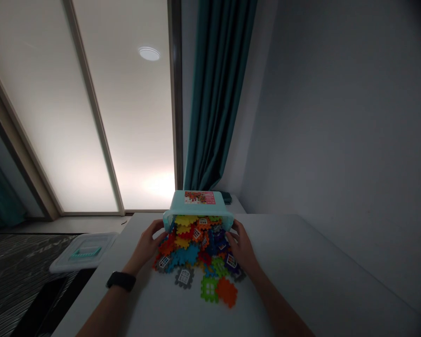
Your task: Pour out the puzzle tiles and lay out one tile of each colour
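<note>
A pale turquoise plastic storage bin point(175, 202) lies tipped on its side on the white table point(284, 262), its mouth facing me. A printed label point(199, 197) shows on its upward side. Colourful toothed building pieces point(185, 255) spill from the mouth into a heap, several with small window frames. My left hand point(150, 241) grips the bin's rim at the left side. At the right side of the rim, my right hand point(241, 241) has its fingers around the edge. Closest to me lie a green window piece point(209, 289) and an orange piece point(227, 292).
A clear lid with a turquoise handle point(86, 252) sits low to the left, beside the table. Behind the table hang a dark teal curtain point(214, 103) and frosted sliding doors point(140, 126). A grey wall point(344, 140) runs along the right. A black watch point(121, 281) is on my left wrist.
</note>
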The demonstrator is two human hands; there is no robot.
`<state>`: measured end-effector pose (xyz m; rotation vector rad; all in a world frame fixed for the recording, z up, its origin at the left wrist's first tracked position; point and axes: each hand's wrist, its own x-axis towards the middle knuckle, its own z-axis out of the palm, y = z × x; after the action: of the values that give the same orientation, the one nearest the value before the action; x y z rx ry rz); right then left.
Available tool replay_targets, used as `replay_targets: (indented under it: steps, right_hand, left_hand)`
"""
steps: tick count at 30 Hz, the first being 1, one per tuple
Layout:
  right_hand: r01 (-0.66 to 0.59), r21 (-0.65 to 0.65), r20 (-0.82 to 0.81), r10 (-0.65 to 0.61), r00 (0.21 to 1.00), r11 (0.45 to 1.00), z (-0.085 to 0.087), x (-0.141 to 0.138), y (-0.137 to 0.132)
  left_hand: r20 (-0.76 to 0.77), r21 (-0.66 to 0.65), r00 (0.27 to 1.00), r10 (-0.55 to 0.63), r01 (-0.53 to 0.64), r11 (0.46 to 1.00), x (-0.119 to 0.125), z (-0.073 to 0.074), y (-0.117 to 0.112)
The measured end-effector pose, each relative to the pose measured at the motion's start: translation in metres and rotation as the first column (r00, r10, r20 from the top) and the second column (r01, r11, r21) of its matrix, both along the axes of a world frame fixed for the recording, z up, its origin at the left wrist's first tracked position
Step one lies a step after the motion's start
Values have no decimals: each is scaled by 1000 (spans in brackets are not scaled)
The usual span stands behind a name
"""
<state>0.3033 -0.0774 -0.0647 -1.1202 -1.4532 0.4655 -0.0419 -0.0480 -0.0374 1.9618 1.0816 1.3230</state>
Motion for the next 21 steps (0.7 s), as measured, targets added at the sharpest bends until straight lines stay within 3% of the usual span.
replay_targets:
  steps: [21]
  right_hand:
    - [6, 2, 38, -6, 999, 1000, 8, -3, -2]
  left_hand:
    - [-48, -12, 999, 18, -19, 1000, 5, 3, -7]
